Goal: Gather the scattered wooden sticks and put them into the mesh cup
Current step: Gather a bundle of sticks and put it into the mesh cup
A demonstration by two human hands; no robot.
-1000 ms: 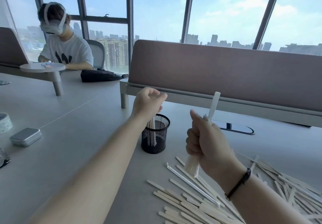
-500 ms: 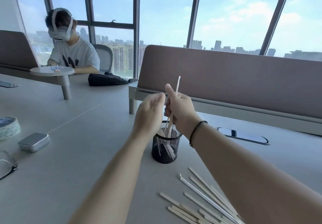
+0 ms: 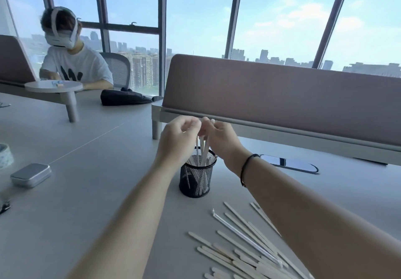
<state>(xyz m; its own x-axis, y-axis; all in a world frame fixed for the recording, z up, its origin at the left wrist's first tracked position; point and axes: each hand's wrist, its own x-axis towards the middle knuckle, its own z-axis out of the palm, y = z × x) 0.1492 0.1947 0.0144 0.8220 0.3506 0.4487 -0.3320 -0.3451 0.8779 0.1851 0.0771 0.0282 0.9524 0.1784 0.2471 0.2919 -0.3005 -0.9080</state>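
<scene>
Currently, step: both hands over the mesh cup (image 3: 197, 176), feeding sticks in.
Left hand (image 3: 178, 141): fingers pinched on upright sticks (image 3: 202, 150) above the cup.
Right hand (image 3: 221, 137): fingers closed on the same stick tops.
Next, likely: release, return for loose sticks (image 3: 236, 255) on the bench (image 3: 86, 192) nearer than the cup.
Count: one cup; loose sticks over a dozen, partly hidden.

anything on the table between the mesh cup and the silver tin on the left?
Nothing. In the head view the tabletop is bare from the silver tin across to the mesh cup; only the left forearm crosses above it.
</scene>
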